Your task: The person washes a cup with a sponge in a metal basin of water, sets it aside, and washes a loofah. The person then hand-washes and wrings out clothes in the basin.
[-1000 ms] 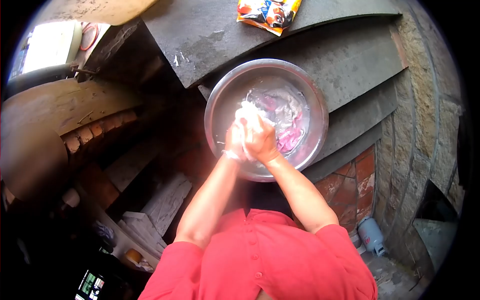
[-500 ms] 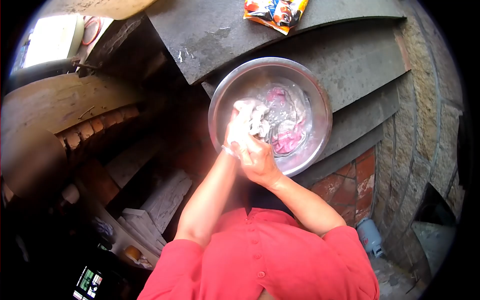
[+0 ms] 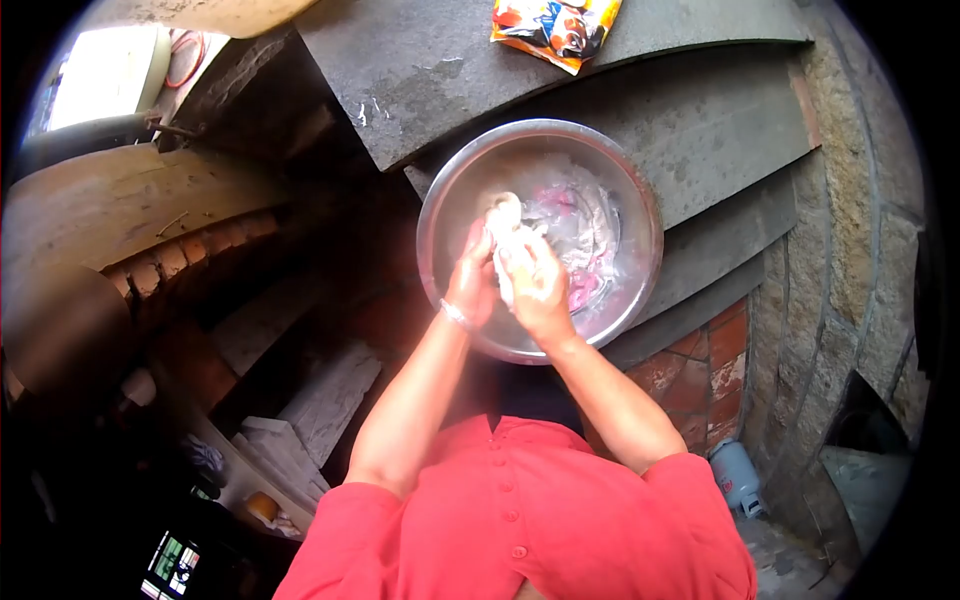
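Observation:
A round metal basin holds water and wet cloth with pink patches. Over its near left part, my two hands are pressed together around a bunched whitish cloth. My left hand, with a bracelet at the wrist, closes on the cloth from the left. My right hand wraps it from the right, fingers bent over it. Part of the cloth is hidden by my fingers. The pink-patched cloth lies in the water to the right of my hands.
Grey stone slabs step down behind and right of the basin. An orange printed packet lies on the top slab. A stone wall rises at the right, with a grey-blue bottle-shaped container near its foot. Wooden boards lie at left.
My right hand has shifted up and right along the whitish cloth, and its fingers now lie over it. My left hand has turned slightly, and the cloth is more tightly bunched.

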Tool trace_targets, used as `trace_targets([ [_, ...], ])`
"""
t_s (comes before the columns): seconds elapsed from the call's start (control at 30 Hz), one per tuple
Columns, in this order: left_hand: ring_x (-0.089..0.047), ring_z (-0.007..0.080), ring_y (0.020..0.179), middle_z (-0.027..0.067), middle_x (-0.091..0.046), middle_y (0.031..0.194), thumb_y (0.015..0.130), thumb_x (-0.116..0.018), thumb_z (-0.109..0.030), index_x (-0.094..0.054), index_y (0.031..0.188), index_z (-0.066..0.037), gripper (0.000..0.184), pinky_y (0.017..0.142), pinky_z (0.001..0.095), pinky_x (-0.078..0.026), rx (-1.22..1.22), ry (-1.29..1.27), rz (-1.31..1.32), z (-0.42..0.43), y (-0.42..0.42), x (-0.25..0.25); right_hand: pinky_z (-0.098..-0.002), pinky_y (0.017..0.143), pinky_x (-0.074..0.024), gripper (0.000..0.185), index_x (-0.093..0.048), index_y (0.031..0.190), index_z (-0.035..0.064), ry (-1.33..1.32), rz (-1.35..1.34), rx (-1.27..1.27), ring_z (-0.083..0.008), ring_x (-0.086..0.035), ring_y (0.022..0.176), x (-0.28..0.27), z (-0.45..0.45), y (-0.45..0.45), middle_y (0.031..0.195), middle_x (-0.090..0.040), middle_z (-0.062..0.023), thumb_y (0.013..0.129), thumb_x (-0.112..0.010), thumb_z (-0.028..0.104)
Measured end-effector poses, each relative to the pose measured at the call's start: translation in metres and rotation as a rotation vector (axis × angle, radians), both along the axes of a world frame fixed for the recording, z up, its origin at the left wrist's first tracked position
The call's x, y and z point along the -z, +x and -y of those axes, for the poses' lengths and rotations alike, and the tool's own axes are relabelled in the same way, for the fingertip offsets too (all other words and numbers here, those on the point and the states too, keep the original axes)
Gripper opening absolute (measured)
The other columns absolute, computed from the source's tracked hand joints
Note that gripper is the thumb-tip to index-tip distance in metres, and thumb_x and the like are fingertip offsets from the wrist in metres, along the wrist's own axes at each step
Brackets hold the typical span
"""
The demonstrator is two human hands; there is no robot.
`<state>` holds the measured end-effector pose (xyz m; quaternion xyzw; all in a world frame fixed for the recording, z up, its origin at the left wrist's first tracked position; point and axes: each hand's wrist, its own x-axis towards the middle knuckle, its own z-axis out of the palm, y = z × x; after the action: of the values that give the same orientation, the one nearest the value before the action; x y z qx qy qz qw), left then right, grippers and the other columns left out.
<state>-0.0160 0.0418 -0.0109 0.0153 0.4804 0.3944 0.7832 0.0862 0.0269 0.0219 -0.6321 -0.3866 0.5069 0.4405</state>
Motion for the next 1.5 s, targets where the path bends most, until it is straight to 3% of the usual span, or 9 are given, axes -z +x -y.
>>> trace_targets([
  [0.27, -0.063, 0.0204, 0.088, 0.0095, -0.063, 0.102, 0.093, -0.046, -0.016, -0.059, 0.108, 0.000, 0.025, 0.079, 0.0345, -0.052, -0.146, -0.193, 0.008, -0.001, 0.013, 0.002, -0.0506, 0.057, -0.0463, 0.020, -0.053, 0.092, 0.0039, 0.089, 0.430, -0.079, -0.0434, -0.061, 0.067, 0.053, -0.031, 0.018, 0.073, -0.061, -0.0231, 0.092, -0.054, 0.024],
  [0.4, -0.058, 0.0230, 0.102, 0.0120, -0.059, 0.119, 0.092, -0.046, -0.018, -0.053, 0.126, -0.001, 0.039, 0.089, 0.0425, -0.046, 0.031, -0.077, -0.176, 0.014, 0.000, -0.004, -0.0476, 0.059, -0.0458, 0.022, -0.054, 0.085, 0.0050, -0.057, 0.870, -0.179, -0.0416, -0.061, 0.070, 0.106, -0.041, 0.061, 0.073, -0.062, -0.0221, 0.093, -0.053, 0.026],
  [0.53, -0.056, 0.0261, 0.107, 0.0109, -0.054, 0.127, 0.095, -0.044, -0.022, -0.038, 0.142, -0.008, 0.049, 0.092, 0.0465, -0.045, 0.095, -0.276, -0.318, 0.002, 0.006, -0.040, -0.0406, 0.065, -0.0474, 0.018, -0.062, 0.091, 0.0017, -0.004, 0.137, 0.101, -0.0341, -0.062, 0.072, 0.074, -0.026, 0.037, 0.075, -0.062, -0.0188, 0.091, -0.054, 0.018],
  [0.67, -0.057, 0.0272, 0.105, 0.0149, -0.054, 0.126, 0.096, -0.046, -0.029, -0.030, 0.144, -0.007, 0.055, 0.089, 0.0369, -0.049, -0.058, 0.053, 0.731, -0.001, -0.013, 0.033, -0.0362, 0.059, -0.0489, 0.017, -0.064, 0.100, -0.0010, 0.354, 0.288, -0.194, -0.0282, -0.062, 0.064, -0.008, 0.007, -0.010, 0.074, -0.063, -0.0146, 0.090, -0.056, 0.010],
  [0.73, -0.060, 0.0252, 0.102, 0.0140, -0.057, 0.119, 0.097, -0.042, -0.024, -0.048, 0.130, -0.003, 0.039, 0.087, 0.0372, -0.051, -0.083, 0.022, 0.002, 0.004, 0.000, 0.022, -0.0395, 0.061, -0.0504, 0.017, -0.064, 0.100, 0.0000, 0.462, 0.438, -0.236, -0.0341, -0.064, 0.068, -0.005, 0.010, -0.014, 0.077, -0.064, -0.0163, 0.088, -0.057, 0.009],
  [0.8, -0.061, 0.0227, 0.099, 0.0117, -0.061, 0.110, 0.095, -0.043, -0.017, -0.056, 0.114, -0.001, 0.028, 0.085, 0.0361, -0.051, -0.171, 0.129, 0.615, 0.026, -0.005, 0.061, -0.0451, 0.060, -0.0496, 0.013, -0.061, 0.093, 0.0024, 0.337, 0.502, -0.161, -0.0393, -0.063, 0.068, 0.011, -0.001, -0.009, 0.075, -0.063, -0.0186, 0.088, -0.057, 0.013],
  [0.97, -0.061, 0.0218, 0.100, 0.0098, -0.063, 0.109, 0.094, -0.048, -0.019, -0.058, 0.115, 0.001, 0.031, 0.087, 0.0372, -0.047, -0.017, -0.084, -0.027, 0.018, 0.015, -0.012, -0.0525, 0.067, -0.0476, 0.024, -0.057, 0.087, 0.0088, -0.138, 0.911, -0.216, -0.0436, -0.062, 0.074, 0.113, -0.041, 0.060, 0.075, -0.064, -0.0220, 0.092, -0.051, 0.032],
  [1.23, -0.058, 0.0275, 0.104, 0.0101, -0.054, 0.121, 0.094, -0.051, -0.027, -0.023, 0.144, -0.021, 0.058, 0.092, 0.0509, -0.045, -0.027, -0.017, 0.107, 0.011, -0.011, 0.064, -0.0299, 0.063, -0.0474, 0.018, -0.061, 0.096, -0.0010, 0.003, 0.067, -0.101, -0.0141, -0.059, 0.068, -0.014, 0.001, 0.005, 0.072, -0.061, -0.0098, 0.092, -0.057, 0.016],
  [1.5, -0.062, 0.0162, 0.090, 0.0069, -0.064, 0.099, 0.092, -0.048, -0.013, -0.057, 0.115, 0.000, 0.028, 0.077, 0.0303, -0.050, -0.134, -0.112, 0.003, 0.009, 0.018, 0.001, -0.0487, 0.062, -0.0474, 0.023, -0.057, 0.092, 0.0007, -0.028, 0.554, -0.137, -0.0408, -0.062, 0.070, 0.062, -0.035, 0.033, 0.077, -0.063, -0.0243, 0.090, -0.055, 0.023],
])
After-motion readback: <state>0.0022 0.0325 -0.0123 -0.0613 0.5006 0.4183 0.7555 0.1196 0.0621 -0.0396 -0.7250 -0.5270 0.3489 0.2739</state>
